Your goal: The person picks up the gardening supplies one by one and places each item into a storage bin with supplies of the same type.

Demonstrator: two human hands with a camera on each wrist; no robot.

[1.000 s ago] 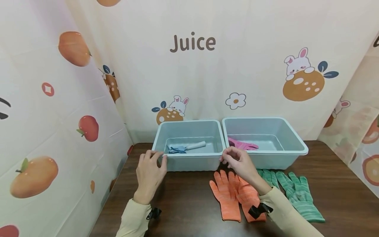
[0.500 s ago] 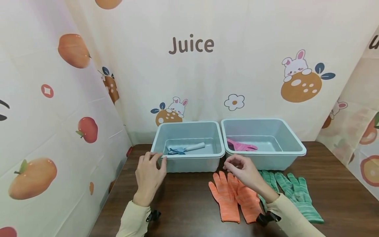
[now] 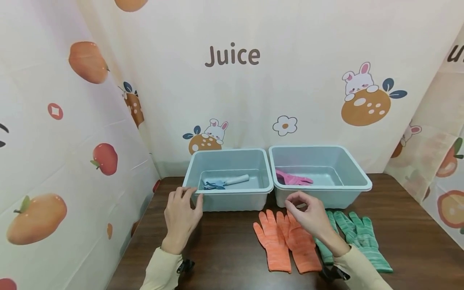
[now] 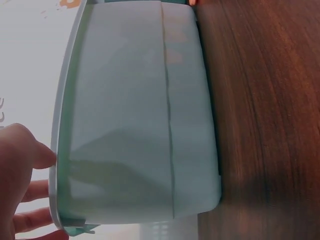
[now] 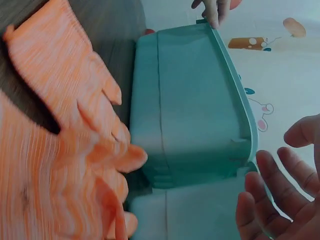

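"So, what do the hands have hold of?"

"From my end, the left hand (image 3: 182, 215) has the near left corner of the left bin (image 3: 233, 201), thumb at the front of the rim and fingers bent around the corner, with little room between them. The right hand (image 3: 312, 215) is holding nothing. I see its fingers loosely curved, a gap showing between thumb and fingertips, in front of the right bin (image 3: 328, 198)."

"Where are the bins?"

"Close beside each other at the back of the surface (image 3: 221, 249), both pale blue-green and upright. In the left one I can make out a crumpled blue item (image 3: 214, 185) next to a pale rolled piece (image 3: 237, 180). A pink item (image 3: 294, 179) lies at the left side of the other."

"And nearer you?"

"A pair of orange gloves (image 3: 277, 245) lies flat and partly overlapping, fingers toward the bins. Right of them are green gloves (image 3: 369, 243), partly hidden from me by the right forearm."

"Beyond that?"

"A cream backdrop (image 3: 308, 72) printed with rabbits, fruit and the word 'Juice' rises behind the bins."
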